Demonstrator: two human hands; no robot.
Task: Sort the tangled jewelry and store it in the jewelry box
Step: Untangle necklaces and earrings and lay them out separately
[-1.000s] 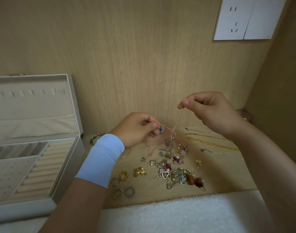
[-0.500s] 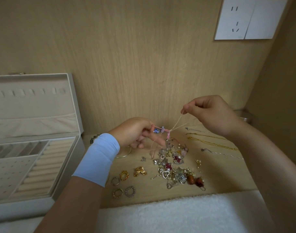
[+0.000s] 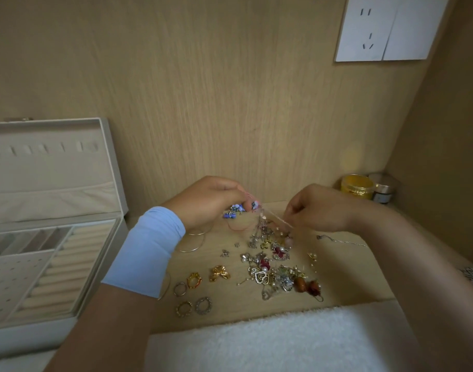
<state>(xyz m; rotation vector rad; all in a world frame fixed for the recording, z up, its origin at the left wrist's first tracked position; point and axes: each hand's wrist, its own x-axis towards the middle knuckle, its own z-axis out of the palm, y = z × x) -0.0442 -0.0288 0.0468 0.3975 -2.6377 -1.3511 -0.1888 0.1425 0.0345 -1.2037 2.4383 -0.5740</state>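
A heap of tangled jewelry lies on the wooden shelf, with charms, pearls and red beads mixed together. My left hand pinches a thin pink cord strung with blue beads, just above the heap's far edge. My right hand pinches the other end of that cord, low over the pile. Several rings and a gold bow brooch lie apart at the front left. The open cream jewelry box stands at the left, its ring rolls and compartments showing.
A thin bangle lies under my left wrist. A silver chain trails right of the heap. A gold jar and a small silver-lidded jar stand in the back right corner. A white towel covers the front edge.
Both hands have dropped toward the shelf and come closer together, slackening the pink cord. The right hand has come down off the corner, and the jars there now show.
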